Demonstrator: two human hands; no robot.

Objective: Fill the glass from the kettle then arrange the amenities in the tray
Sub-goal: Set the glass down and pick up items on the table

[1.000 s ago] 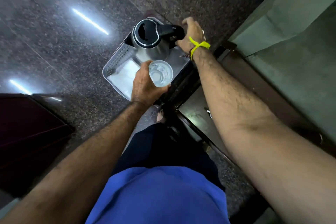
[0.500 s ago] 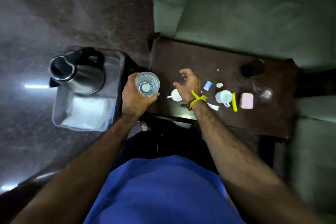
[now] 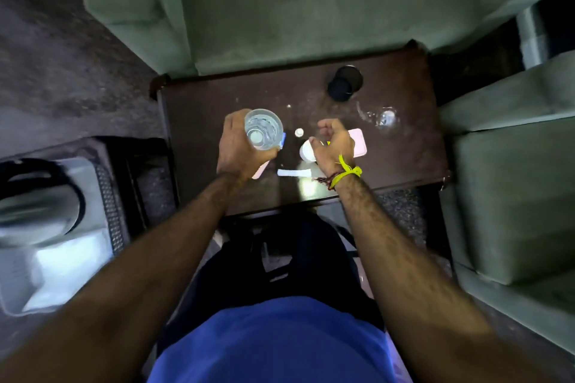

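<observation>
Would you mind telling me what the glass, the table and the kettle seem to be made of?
Glass: clear glass or plastic; its base shows through. Table: probably dark polished wood; it reflects light. Kettle: likely brushed steel body, grey sheen, though blurred.

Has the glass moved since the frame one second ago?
Yes. The glass, gripped by the left hand, was over the tray beside the kettle; now it is over the dark table, right of the tray.
</observation>
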